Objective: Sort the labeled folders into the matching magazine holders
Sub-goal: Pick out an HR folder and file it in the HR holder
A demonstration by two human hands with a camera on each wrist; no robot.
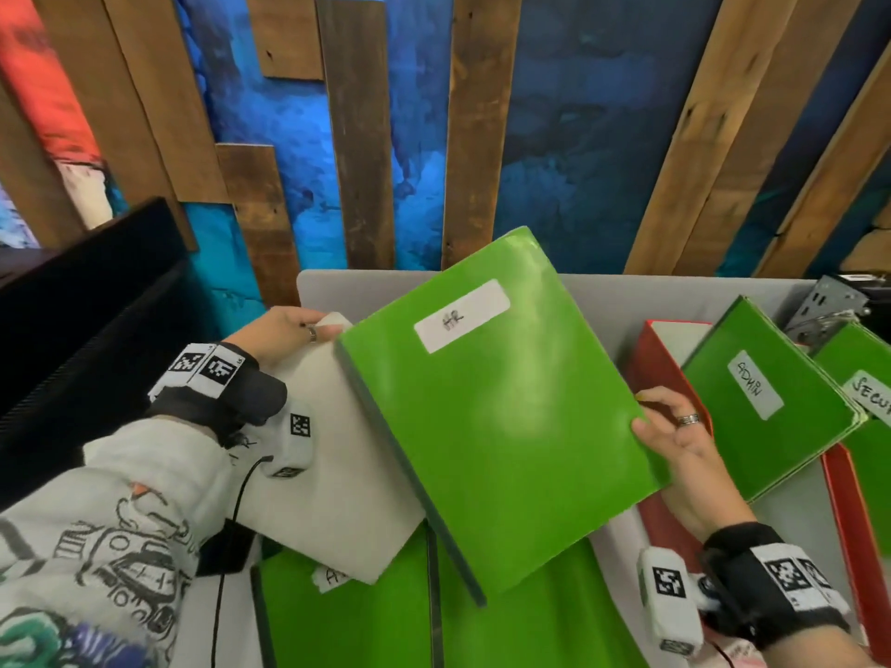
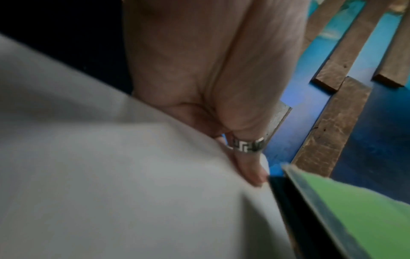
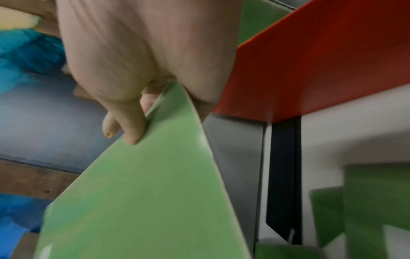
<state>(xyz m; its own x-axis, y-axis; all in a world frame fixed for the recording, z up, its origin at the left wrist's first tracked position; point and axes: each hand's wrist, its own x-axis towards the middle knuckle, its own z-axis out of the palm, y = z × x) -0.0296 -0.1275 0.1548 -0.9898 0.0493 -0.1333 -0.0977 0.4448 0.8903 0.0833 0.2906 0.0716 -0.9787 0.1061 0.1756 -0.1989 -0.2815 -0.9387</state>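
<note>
Gripping the near right edge of the green HR folder [image 1: 487, 402], the right hand [image 1: 684, 450] is pinching it with the thumb on the front cover and the fingers [image 3: 133, 126] curled behind, which is keeping the folder raised and tilted above the tabletop [image 1: 602, 296] with its label facing up, readable. The left hand [image 1: 284, 330] is closing its grip on the far top corner of the white magazine holder [image 1: 328, 455], thumb [image 2: 250, 168] lying along the holder's wall, apparently steadying it and tipping its mouth toward the folder's dark spine, which is sitting just beside that wall. I judge this as the folder being lined up for entry into the white holder, though the holder's own label is too hidden to read.

To the right, the ADMIN folder [image 1: 762, 397] is leaning in a red magazine holder [image 1: 660, 364], and another folder with a partly seen label [image 1: 872, 397] is standing further right. More green folders [image 1: 357, 614] are lying flat at the near edge.

Both forearms are reaching forward, the wrists bent slightly inward so the hands are angling toward each other.
</note>
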